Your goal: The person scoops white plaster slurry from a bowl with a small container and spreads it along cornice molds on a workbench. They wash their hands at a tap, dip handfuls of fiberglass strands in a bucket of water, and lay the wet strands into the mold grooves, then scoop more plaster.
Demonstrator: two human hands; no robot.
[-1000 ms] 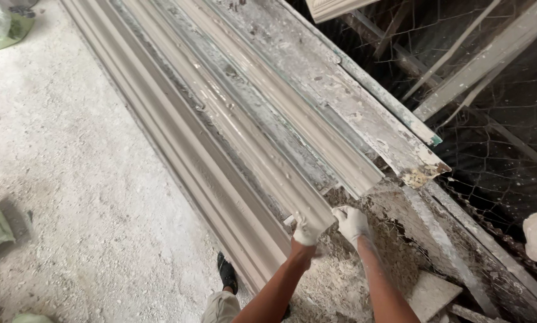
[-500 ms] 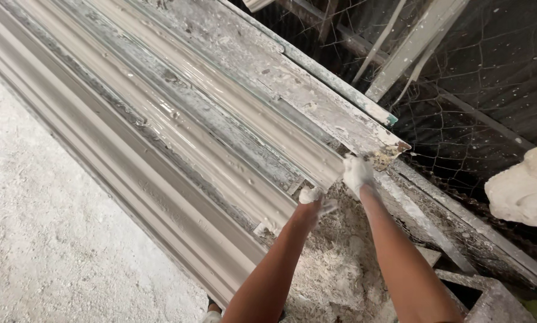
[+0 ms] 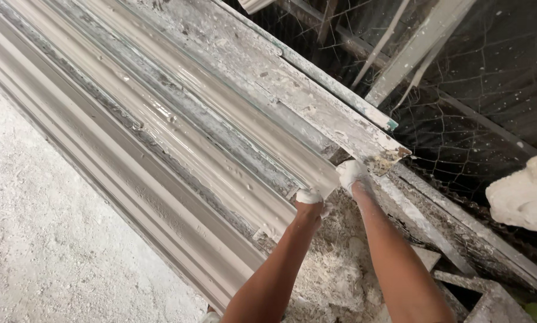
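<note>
Gripping the near end of a long wet plaster cornice moulding (image 3: 244,155), both plaster-coated hands meet the strip where it stops short above a heap of crumbled plaster. The left hand (image 3: 309,198) is closed around the lower corner of that end, its fingers tucked under the glossy white surface so that only the knuckles show. The right hand (image 3: 352,173) clasps the upper corner of the same end, just beside the left hand and nearly touching it; its fingertips are hidden behind the moulding's edge. Both forearms rise from the bottom of the view, bare and dusted with white.

The moulding lies lengthwise on a long casting bench (image 3: 178,203) that runs diagonally from the upper left down to the hands, with ridged profiles parallel to it on either side. A rough, plaster-crusted board (image 3: 316,101) flanks it on the upper side and ends in a broken tip close to the right hand. Loose plaster rubble (image 3: 334,269) is piled under the wrists. Wire netting (image 3: 484,96) stretches behind the bench at the upper right, and a lumpy white plaster casting (image 3: 525,194) sits at the right edge. The dusty floor (image 3: 47,251) spreads to the left.
</note>
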